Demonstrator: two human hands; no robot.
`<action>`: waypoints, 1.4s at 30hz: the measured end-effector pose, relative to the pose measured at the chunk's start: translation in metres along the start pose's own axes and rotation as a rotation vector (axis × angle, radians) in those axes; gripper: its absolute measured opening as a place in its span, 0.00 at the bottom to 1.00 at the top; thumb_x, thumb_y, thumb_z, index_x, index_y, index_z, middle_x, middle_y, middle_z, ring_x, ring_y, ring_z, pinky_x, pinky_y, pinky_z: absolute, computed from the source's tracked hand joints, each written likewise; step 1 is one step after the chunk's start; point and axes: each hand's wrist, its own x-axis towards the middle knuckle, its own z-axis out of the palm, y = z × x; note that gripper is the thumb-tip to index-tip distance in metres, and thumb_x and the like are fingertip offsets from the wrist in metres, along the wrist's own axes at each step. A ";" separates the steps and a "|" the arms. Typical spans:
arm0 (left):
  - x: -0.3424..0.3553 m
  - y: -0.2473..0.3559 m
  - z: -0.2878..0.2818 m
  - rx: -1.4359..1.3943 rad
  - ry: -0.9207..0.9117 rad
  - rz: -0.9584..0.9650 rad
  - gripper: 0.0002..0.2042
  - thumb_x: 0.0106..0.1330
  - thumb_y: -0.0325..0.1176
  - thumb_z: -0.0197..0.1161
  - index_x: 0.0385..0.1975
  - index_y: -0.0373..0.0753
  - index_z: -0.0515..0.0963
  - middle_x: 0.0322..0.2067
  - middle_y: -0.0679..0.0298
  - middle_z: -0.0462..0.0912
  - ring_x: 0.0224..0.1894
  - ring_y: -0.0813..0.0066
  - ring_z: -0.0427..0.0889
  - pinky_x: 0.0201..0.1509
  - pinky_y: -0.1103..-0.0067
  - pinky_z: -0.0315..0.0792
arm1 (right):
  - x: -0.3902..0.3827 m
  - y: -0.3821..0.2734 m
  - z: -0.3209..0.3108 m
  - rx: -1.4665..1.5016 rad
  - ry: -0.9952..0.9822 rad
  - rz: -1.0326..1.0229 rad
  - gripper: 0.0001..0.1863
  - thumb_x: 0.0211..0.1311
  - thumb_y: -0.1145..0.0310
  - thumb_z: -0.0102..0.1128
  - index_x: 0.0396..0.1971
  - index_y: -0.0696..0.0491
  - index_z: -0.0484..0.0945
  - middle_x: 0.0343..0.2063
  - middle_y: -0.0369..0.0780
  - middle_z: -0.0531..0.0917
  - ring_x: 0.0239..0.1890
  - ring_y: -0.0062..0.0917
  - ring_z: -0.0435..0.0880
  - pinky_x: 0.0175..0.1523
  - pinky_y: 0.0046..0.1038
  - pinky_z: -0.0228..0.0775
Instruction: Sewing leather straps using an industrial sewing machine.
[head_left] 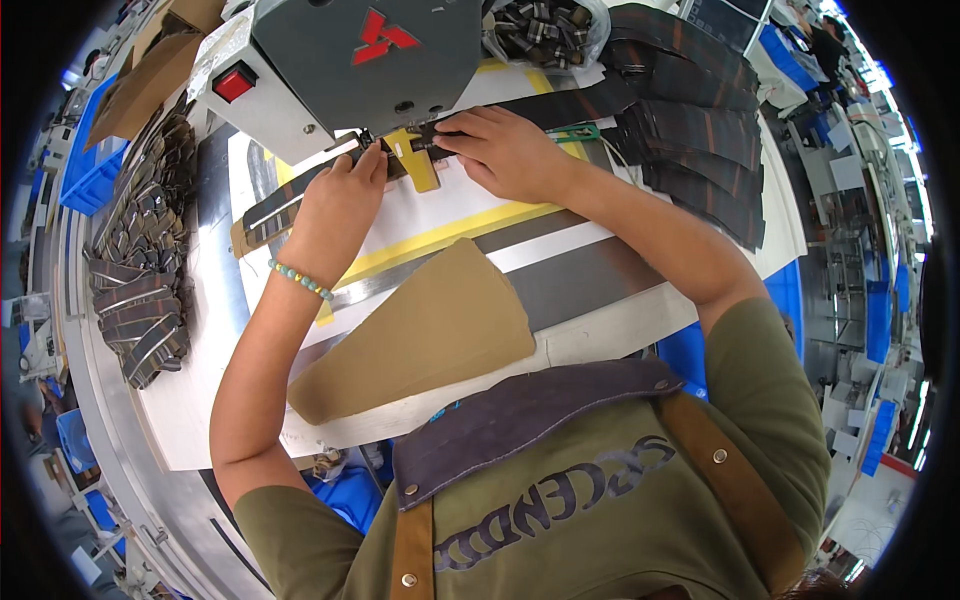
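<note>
A long dark plaid fabric strip [570, 104] runs under the head of a sewing machine [370, 60]. My left hand [340, 205], a beaded bracelet at its wrist, is closed at the strip just left of the needle area, fingertips pressed together. On the other side my right hand [515, 155] rests its outstretched fingers on the strip, thumb apart. Between the hands sits a yellow T-shaped guide piece [414, 162]. The strip's left part [275, 205] comes out beyond my left hand. The needle itself is hidden.
Layered dark plaid strips [690, 130] lie at the right. A heap of plaid pieces [145, 270] hangs at the left. Behind stands a clear bag [548, 35] of small folded pieces. A brown cardboard piece [430, 335] lies on the near table edge. Green-handled snips [575, 133] lie beside my right hand.
</note>
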 end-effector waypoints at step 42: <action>-0.005 0.010 0.012 0.092 0.076 -0.061 0.24 0.61 0.26 0.68 0.59 0.29 0.81 0.52 0.60 0.86 0.48 0.70 0.85 0.52 0.77 0.82 | 0.008 -0.027 -0.016 -0.367 -0.269 -0.166 0.19 0.59 0.72 0.67 0.51 0.60 0.86 0.47 0.40 0.88 0.52 0.30 0.87 0.58 0.33 0.82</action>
